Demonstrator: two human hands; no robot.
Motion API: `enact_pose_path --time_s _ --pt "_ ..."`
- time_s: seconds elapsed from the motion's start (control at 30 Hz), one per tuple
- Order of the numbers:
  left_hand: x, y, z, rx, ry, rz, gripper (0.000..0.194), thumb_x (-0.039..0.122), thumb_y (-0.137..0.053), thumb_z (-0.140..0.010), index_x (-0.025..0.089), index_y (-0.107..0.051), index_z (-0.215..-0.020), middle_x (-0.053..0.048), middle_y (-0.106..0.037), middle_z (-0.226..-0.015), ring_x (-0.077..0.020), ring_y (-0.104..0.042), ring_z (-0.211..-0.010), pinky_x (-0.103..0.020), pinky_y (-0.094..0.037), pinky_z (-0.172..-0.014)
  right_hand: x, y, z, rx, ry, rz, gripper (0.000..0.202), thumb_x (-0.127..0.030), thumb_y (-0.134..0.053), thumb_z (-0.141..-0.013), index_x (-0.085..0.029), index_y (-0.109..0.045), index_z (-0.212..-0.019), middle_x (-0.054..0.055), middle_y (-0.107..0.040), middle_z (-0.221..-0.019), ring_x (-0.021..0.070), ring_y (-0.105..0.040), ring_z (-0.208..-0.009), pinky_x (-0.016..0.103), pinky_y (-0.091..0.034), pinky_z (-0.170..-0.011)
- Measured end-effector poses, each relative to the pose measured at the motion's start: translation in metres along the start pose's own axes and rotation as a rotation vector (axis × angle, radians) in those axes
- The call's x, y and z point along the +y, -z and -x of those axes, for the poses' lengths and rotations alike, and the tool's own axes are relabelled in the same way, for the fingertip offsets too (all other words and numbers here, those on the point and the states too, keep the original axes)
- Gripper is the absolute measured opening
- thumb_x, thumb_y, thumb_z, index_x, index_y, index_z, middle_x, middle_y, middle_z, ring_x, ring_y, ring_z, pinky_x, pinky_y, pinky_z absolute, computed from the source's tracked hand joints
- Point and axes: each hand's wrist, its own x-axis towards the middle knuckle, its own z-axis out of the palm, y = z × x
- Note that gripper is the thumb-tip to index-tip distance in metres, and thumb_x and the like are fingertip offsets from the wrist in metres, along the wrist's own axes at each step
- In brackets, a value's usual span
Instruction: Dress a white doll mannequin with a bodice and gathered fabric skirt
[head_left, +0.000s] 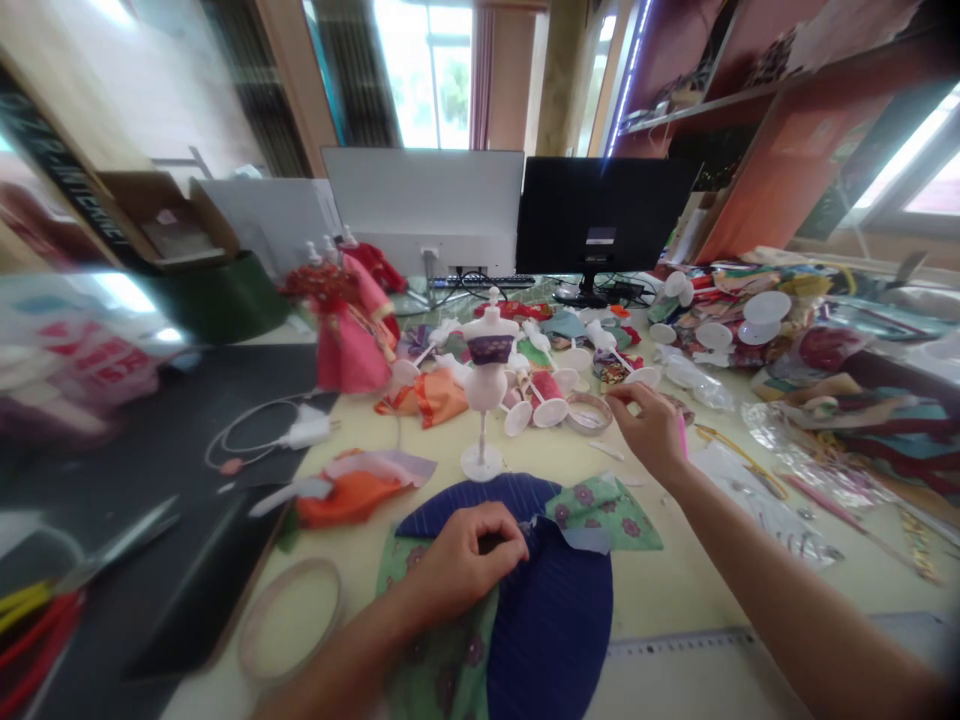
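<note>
In the lower middle, my left hand (472,555) pinches the gathered centre of a cloth piece (555,630) made of dark blue and green flowered panels, which spreads over the table. My right hand (646,428) is raised to the right of it, thumb and fingertips pressed together; anything between them is too fine to make out. Just behind the cloth stands a small white mannequin (489,385) on a round base, with a purple patterned band (492,348) around its chest. A roll of tape (589,412) lies near my right fingertips.
Several small mannequins lie behind, beside dressed ones in red and pink (349,340). Orange cloth (352,495), a tape ring (292,620), scissors (112,545) and a charger (307,428) are on the left. A ruler (682,642) and fabric piles (885,400) are on the right; monitors (600,215) stand behind.
</note>
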Motion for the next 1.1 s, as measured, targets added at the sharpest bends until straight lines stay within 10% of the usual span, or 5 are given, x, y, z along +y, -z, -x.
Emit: enact_pose_path --time_s 0.47,1.1 --pt "-0.007 -0.003 0.000 -0.009 -0.036 -0.025 0.013 0.018 -0.053 -0.076 0.014 -0.064 -0.068 -0.003 -0.062 -0.076 -0.0141 -0.057 -0.076 -0.023 -0.042 -0.071 0.028 -0.031 -0.014 -0.489 0.098 0.365 0.022 -0.032 -0.051 -0.089 -0.015 -0.059 -0.078 0.001 -0.062 -0.080 0.0143 -0.058 -0.079 0.035 -0.044 -0.079" --pt "-0.004 -0.001 0.000 -0.019 -0.030 -0.039 0.014 0.019 -0.053 -0.077 0.014 -0.064 -0.070 -0.003 -0.063 -0.078 -0.0145 -0.057 -0.077 -0.023 -0.042 -0.072 0.024 -0.022 -0.020 -0.542 0.235 0.309 0.019 -0.013 -0.051 -0.079 -0.019 -0.066 -0.069 0.005 -0.067 -0.075 0.0183 -0.059 -0.078 0.034 -0.039 -0.082"
